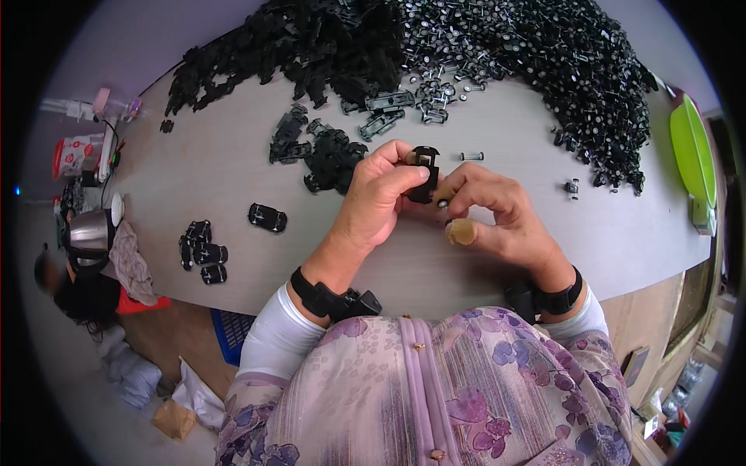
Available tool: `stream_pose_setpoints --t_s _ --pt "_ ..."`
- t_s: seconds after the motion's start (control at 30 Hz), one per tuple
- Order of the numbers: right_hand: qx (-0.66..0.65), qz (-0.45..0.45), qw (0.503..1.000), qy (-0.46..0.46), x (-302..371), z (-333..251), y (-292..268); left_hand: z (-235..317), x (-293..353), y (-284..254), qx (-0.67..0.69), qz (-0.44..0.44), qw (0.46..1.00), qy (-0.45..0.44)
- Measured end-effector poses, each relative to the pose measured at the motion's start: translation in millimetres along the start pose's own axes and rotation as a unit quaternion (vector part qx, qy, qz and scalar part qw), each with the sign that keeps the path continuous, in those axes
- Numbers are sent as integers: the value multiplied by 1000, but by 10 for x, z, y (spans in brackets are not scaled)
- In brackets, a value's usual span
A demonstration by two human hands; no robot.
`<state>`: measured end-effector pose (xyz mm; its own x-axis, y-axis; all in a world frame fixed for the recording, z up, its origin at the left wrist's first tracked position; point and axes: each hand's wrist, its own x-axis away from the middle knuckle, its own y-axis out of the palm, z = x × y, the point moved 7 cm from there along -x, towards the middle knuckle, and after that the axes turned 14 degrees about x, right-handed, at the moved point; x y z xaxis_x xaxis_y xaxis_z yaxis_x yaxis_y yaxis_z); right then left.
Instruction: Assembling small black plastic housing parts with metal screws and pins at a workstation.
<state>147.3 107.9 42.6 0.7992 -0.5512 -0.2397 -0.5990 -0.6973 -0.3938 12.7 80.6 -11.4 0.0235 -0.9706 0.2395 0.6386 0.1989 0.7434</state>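
Note:
Between the thumb and fingers of my left hand (371,199) is a black toy car chassis (424,193), tilted upward over the table. My right hand (503,211) is closed close beside its lower end, with tan coverings on the thumb and fingertip. Those fingers pinch a small wheel axle (443,203); one wheel shows, and the rest is mostly hidden. A loose wheel axle (471,157) lies just beyond my right hand. To the left of my left hand is a small heap of black chassis (334,159).
A large pile of black chassis (311,46) and a pile of wheel axles (559,70) cover the far side. Several black car bases with wheels (208,253) sit at left, another base (267,218) nearer. A green basin (691,151) stands right, a metal kettle (89,231) left.

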Motion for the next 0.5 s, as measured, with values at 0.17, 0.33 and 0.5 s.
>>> stream_pose_setpoints --t_s 0.17,0.33,0.5 --pt "188 129 972 -51 18 -91 -287 -2 33 -4 -56 20 993 -101" --pt "268 133 949 -104 -26 -184 -129 -74 54 3 -76 2 988 -133" --pt "301 104 942 -103 -16 -147 -81 -185 26 -67 26 -26 987 -157"
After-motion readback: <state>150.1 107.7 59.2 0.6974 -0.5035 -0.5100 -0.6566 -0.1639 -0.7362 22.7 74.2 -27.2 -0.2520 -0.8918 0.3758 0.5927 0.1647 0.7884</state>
